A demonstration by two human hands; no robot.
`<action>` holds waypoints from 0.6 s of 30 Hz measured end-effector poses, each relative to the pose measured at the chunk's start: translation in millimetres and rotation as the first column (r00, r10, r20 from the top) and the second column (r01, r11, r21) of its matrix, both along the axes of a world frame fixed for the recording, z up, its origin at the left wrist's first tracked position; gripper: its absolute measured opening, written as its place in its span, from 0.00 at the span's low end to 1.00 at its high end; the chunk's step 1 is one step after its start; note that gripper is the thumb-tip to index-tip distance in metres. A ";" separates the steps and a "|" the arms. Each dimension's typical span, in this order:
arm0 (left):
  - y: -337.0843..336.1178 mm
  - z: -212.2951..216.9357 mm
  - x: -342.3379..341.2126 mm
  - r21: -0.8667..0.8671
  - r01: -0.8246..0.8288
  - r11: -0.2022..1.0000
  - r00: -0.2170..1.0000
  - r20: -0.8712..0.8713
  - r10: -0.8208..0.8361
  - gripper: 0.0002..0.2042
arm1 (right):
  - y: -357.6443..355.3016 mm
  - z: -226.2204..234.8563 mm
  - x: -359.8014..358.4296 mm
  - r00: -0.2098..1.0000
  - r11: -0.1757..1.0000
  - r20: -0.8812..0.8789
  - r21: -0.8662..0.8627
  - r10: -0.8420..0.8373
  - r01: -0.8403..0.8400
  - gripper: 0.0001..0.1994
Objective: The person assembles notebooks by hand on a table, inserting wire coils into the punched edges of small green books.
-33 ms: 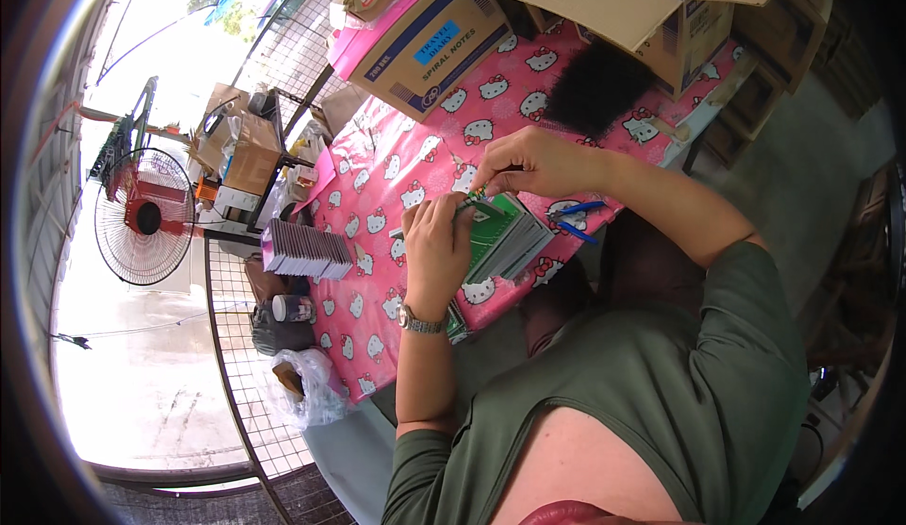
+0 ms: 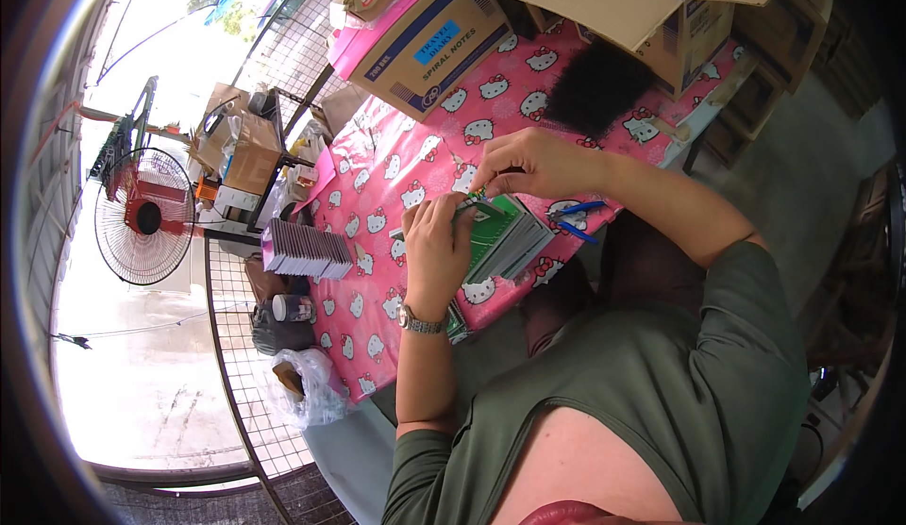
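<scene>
Left hand (image 2: 436,247) lies flat, fingers curled over the stack of green-covered notebooks (image 2: 505,234) at tabletop (image 2: 377,185) centre. Right hand (image 2: 524,165) at 1 o'clock from it, fingertips pinched on the stack's top edge. Blue-handled pliers (image 2: 574,218) lie at 3 o'clock, just beside.

Left hand (image 2: 436,247) covers the near end of the green stack (image 2: 510,233) at frame centre; what the right hand (image 2: 528,162) pinches is too small to tell.

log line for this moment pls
left hand: pressing on green notebook stack | right hand: pinching at stack's top edge | blue-handled pliers: beside stack
</scene>
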State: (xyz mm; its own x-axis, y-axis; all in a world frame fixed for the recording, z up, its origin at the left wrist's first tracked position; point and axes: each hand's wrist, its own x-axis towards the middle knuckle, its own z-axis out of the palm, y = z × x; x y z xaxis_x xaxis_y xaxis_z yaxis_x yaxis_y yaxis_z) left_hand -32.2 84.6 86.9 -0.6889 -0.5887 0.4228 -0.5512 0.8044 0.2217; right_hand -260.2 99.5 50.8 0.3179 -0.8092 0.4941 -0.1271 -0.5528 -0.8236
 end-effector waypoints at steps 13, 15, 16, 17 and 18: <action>2.0 -5.0 -1.9 -0.032 0.007 0.999 1.000 -0.021 -0.007 0.12 | 13.1 3.2 5.8 0.988 0.970 -0.094 -0.219 -0.124 0.101 0.13; 3.0 -3.2 0.6 -0.024 0.006 1.000 1.000 0.001 -0.006 0.11 | 15.0 22.4 7.3 0.983 0.994 -0.169 -0.100 -0.070 0.054 0.13; 3.4 -3.7 3.0 -0.019 -0.001 1.000 1.000 0.005 0.001 0.11 | 14.6 36.9 4.8 0.980 0.992 -0.196 0.125 0.016 0.008 0.13; 4.9 -4.9 7.5 -0.014 -0.013 1.000 1.000 0.008 0.013 0.11 | 11.1 44.0 3.0 0.973 0.938 -0.204 0.344 0.111 -0.035 0.13; 6.5 -6.0 13.0 -0.009 -0.029 1.000 1.000 0.011 0.029 0.10 | -4.8 31.8 2.1 0.992 0.897 -0.019 0.429 0.124 -0.104 0.14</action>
